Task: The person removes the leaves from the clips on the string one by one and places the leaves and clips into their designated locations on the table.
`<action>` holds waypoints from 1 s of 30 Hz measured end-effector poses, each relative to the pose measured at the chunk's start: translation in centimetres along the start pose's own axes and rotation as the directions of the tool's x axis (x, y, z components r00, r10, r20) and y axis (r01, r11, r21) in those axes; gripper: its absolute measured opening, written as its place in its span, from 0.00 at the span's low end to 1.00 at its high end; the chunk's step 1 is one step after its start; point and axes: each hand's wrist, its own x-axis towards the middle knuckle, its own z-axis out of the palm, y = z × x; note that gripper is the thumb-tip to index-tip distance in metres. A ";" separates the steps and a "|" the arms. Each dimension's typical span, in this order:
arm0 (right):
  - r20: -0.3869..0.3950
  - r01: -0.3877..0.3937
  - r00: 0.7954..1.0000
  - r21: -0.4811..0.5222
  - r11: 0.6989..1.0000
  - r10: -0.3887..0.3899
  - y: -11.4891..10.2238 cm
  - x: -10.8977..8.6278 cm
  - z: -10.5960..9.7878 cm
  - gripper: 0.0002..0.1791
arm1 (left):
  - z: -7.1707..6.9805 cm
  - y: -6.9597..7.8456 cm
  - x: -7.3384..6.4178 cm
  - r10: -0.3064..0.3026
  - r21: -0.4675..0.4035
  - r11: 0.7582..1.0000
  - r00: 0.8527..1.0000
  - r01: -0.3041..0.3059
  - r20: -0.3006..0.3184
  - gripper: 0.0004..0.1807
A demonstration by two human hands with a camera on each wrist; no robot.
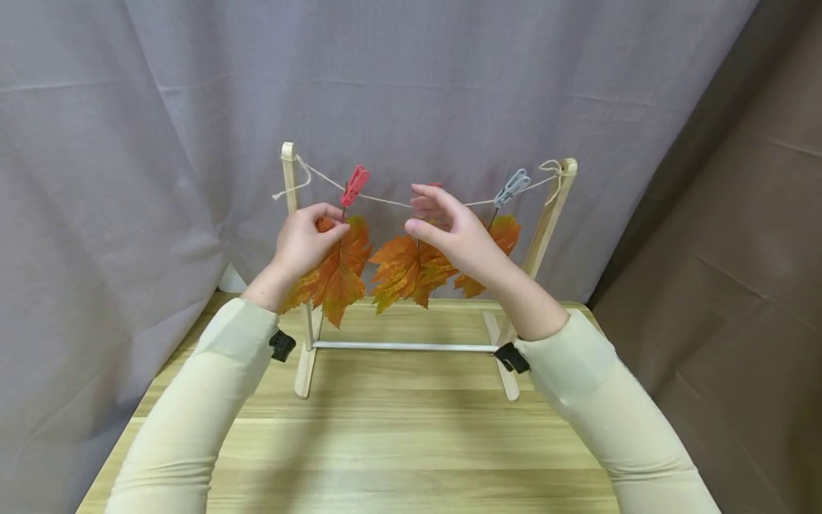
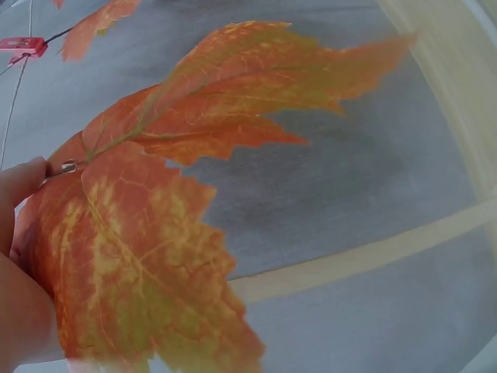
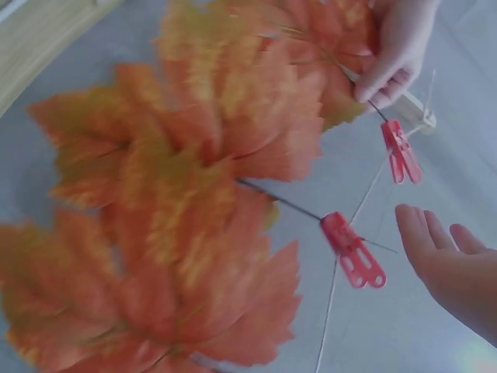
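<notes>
My left hand pinches the stem of the left orange maple leaf, just below a red clothespin clipped on the string. In the left wrist view the leaf spreads out from the fingertips. My right hand is raised with fingers extended, holding nothing, and partly covers the middle leaf. The right wrist view shows that leaf's red clothespin on the string, to one side of my fingers. A third leaf hangs from a grey clothespin at the right.
The string is tied between two wooden posts of a stand on the wooden table. A white rod joins the stand's feet. Grey curtain hangs close behind.
</notes>
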 end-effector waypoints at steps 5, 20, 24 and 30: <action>-0.022 -0.048 0.999 0.058 0.997 0.050 -1.4 3.1 0.9 0.33 | -0.2 -0.2 0.0 -0.024 -0.011 1.000 1.000 0.024 0.005 0.12; 0.001 -0.200 0.980 0.092 0.975 0.201 -2.3 8.9 3.1 0.36 | -0.3 0.2 -0.3 0.013 -0.085 0.996 1.000 -0.011 0.026 0.10; 0.010 -0.230 0.973 0.138 0.963 0.231 -2.8 9.5 2.9 0.29 | -0.2 0.3 -0.1 0.022 -0.127 0.992 0.999 -0.017 0.039 0.09; 0.067 -0.313 0.949 0.320 0.894 0.308 -3.1 10.3 2.5 0.24 | -0.1 0.4 0.1 0.002 -0.137 0.991 1.000 0.001 0.016 0.09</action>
